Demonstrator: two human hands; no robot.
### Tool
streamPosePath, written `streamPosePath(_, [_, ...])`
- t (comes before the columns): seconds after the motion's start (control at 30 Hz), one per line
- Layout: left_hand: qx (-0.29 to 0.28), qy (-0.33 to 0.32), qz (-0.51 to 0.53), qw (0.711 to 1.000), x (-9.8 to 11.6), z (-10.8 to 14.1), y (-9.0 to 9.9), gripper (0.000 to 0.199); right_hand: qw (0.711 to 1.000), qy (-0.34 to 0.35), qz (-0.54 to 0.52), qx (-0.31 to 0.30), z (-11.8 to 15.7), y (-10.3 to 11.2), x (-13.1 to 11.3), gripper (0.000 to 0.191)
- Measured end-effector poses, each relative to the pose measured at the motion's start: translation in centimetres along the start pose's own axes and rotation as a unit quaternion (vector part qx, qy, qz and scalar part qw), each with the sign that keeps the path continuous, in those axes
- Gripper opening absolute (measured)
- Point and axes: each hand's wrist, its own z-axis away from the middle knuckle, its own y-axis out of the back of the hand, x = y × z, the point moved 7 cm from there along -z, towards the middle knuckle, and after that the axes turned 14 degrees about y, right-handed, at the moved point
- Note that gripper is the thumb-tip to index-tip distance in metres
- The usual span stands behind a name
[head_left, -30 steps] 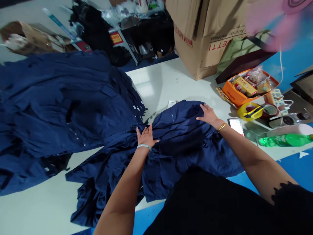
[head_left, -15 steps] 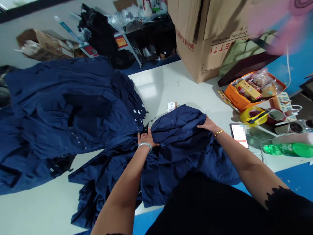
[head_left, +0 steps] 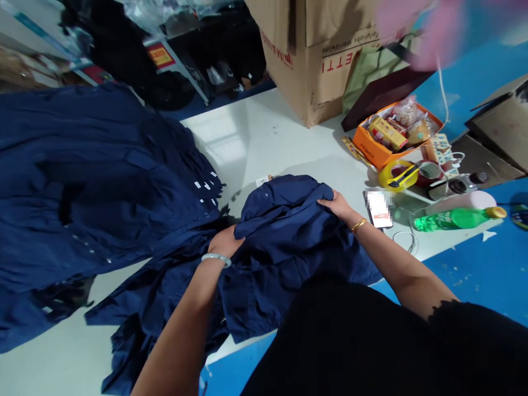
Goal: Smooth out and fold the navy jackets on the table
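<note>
A dark navy garment point(head_left: 284, 236) lies spread and creased on the pale table in front of me. My left hand point(head_left: 226, 241), with a pale bangle at the wrist, is closed on the garment's left edge; its fingertips are partly hidden by cloth. On the right, my right hand point(head_left: 336, 203), wearing a gold bracelet, pinches the upper right edge. A white tag point(head_left: 262, 180) shows just beyond the garment's far edge. To the left rises a large pile of navy garments point(head_left: 124, 192) with small white labels.
Behind the table point(head_left: 256, 132) stands a cardboard box point(head_left: 305, 82). An orange box of snacks point(head_left: 371, 153), yellow tape point(head_left: 391, 175), a phone point(head_left: 379, 210) and a green bottle point(head_left: 457, 219) sit at the right. A black shelf is at the back left.
The view has shifted right, so most things appear further left. My left hand has gone from spread fingers on the cloth to gripping its edge. My right hand still holds the right edge.
</note>
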Motion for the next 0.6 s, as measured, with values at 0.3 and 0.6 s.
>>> streamPosePath(0.3, [0.171,-0.048,0.204,0.963,-4.9,12.9,8.3,0.021,0.997,0.052,-0.013,0.046,4.8,1.8,-11.4,0.046])
streamPosePath(0.6, [0.267,-0.086,0.116,0.953,-8.3,24.1,16.1,0.015,0.99,0.127,-0.058,0.003,3.2,-2.0,-16.9,0.038])
